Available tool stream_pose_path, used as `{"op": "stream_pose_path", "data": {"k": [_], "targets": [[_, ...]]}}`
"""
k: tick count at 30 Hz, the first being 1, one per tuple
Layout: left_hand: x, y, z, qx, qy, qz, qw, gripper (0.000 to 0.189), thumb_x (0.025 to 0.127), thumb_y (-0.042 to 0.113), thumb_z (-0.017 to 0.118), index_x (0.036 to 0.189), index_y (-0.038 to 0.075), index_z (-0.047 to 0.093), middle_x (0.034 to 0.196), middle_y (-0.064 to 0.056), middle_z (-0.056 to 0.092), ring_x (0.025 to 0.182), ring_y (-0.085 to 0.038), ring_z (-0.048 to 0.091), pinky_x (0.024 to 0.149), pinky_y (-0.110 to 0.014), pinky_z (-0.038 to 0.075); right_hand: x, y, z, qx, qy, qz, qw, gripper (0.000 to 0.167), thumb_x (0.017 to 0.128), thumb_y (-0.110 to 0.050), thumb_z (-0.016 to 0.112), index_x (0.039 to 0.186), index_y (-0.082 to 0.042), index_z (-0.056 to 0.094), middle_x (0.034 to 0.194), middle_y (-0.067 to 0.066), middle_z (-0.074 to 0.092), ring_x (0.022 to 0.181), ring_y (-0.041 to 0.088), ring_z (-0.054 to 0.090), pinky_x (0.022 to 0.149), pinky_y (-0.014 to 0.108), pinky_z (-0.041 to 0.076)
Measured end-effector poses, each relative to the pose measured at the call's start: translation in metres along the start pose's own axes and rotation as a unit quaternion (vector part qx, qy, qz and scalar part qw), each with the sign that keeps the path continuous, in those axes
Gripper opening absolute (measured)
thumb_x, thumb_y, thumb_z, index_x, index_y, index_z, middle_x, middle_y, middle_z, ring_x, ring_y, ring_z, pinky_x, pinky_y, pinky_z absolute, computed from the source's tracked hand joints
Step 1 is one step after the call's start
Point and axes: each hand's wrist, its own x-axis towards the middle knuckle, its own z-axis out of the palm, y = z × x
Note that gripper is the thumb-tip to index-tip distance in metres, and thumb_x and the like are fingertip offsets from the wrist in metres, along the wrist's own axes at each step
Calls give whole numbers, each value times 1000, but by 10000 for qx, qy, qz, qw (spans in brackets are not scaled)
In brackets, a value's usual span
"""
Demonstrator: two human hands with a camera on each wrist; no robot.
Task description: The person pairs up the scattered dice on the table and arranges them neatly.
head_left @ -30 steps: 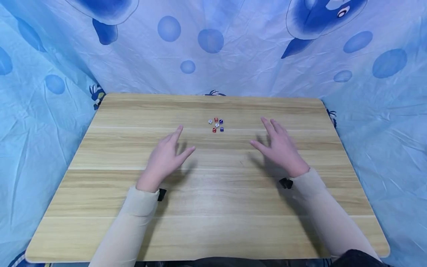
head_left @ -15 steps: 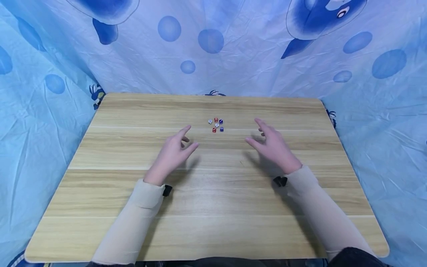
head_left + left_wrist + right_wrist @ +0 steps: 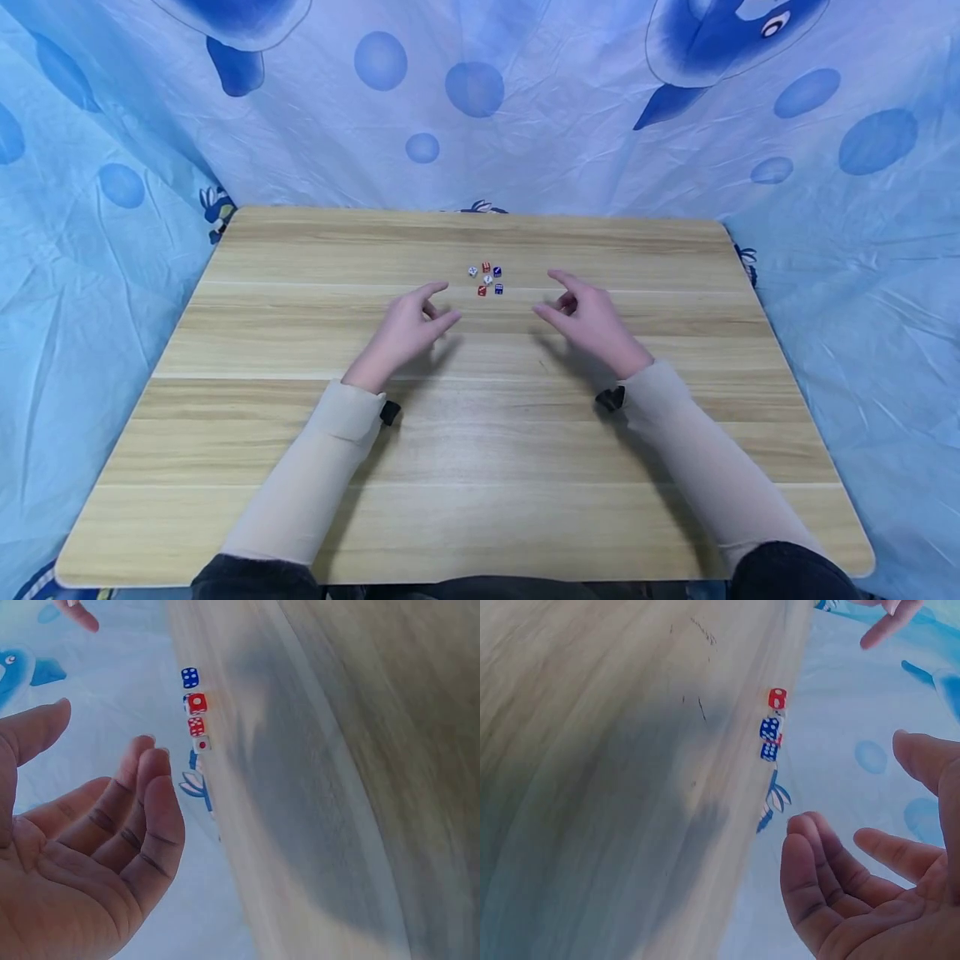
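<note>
A small cluster of dice lies toward the back middle of the wooden table: two white, one of them a white die [image 3: 472,272] at the left; two red, with a red die [image 3: 482,291] in front; and two blue, including a blue die [image 3: 498,289] at front right. My left hand [image 3: 408,325] hovers left of the dice, index finger and thumb apart, other fingers loosely bent. On the opposite side, my right hand [image 3: 588,321] mirrors it. Both palms hold nothing. From the left wrist, a white die [image 3: 202,744] shows one red dot; the right wrist view shows blue dice [image 3: 769,728] overlapping others.
The light wooden table [image 3: 480,500] has its back edge close to a blue curtain [image 3: 547,158] with printed whales and bubbles. More curtain hangs at both sides. A dark band with a black device [image 3: 611,398] sits at the right wrist, and another black device [image 3: 390,412] at the left.
Both hands have moved inward toward the dice from either side, and their fingers have gone from spread to more bent. The dice have stayed in place.
</note>
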Motion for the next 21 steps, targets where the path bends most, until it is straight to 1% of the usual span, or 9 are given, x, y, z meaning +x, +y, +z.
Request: {"op": "stream_pose_path", "data": {"k": [3,8,10,14,17,21], "targets": [[5,0,2,-23,-69,-50,10000,64,96,29,73,150,6,48,83,-8,65,68,-28,68,69,-41,53,4,-2,6,98,-36,44,9999,72,93,-52,70,151,-16,49,89,1,66,78,17,61,70,37,52],[13,0,5,146,-94,-29,9998,61,97,31,72,148,7,51,78,-8,63,61,-24,60,65,-39,50,11,-6,14,262,-132,108,9995,66,94,-46,72,149,-15,52,84,1,66,73,18,61,67,36,53],[17,1,7,137,-103,-48,9998,60,97,30,72,148,7,51,78,-10,64,60,-25,60,64,-40,50,13,-8,15,330,-173,119,9992,65,95,-44,72,148,-14,52,84,2,66,72,19,61,66,37,53],[23,2,9,1,-190,-153,9997,58,98,27,71,148,7,51,80,-16,66,62,-33,65,64,-41,52,18,-11,20,352,-221,134,9990,63,95,-41,73,148,-12,53,83,2,66,70,19,62,64,37,54],[28,3,11,-86,-219,-228,9995,57,97,24,72,147,7,52,83,-17,68,64,-35,67,65,-40,54,22,-13,23,336,-258,152,9990,62,95,-38,74,147,-10,53,82,2,66,67,20,62,62,37,54],[35,3,14,-118,-213,-274,9993,55,97,22,73,146,6,54,84,-17,69,66,-36,67,62,-38,55,28,-17,28,359,-340,183,9986,61,95,-34,75,147,-9,53,82,3,66,66,21,62,61,37,55]]}}
